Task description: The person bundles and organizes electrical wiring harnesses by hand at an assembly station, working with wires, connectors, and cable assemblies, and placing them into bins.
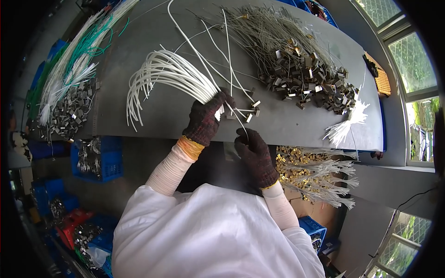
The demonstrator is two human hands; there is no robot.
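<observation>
My left hand point(204, 118), in a dark knitted glove, is closed round a bundle of white tubes point(171, 76) over the table's near edge. The tubes fan out and droop to the left. Lower and to the right, my gloved right hand point(255, 157) pinches the end of a thin pale wire point(241, 123) that runs up toward the left hand. Just beyond the hands lie a few small metal blocks point(250, 115) with white-sleeved leads. Several longer white strands point(227, 44) stretch away across the table.
On the grey table point(139, 28), thin wires with dark metal blocks point(306, 83) are heaped at the far right. White strands point(350, 123) lie at the right edge. White and green wires point(79, 55) cover the left. Brass-coloured parts point(296, 169) sit below right; a blue crate point(109, 157) stands lower left.
</observation>
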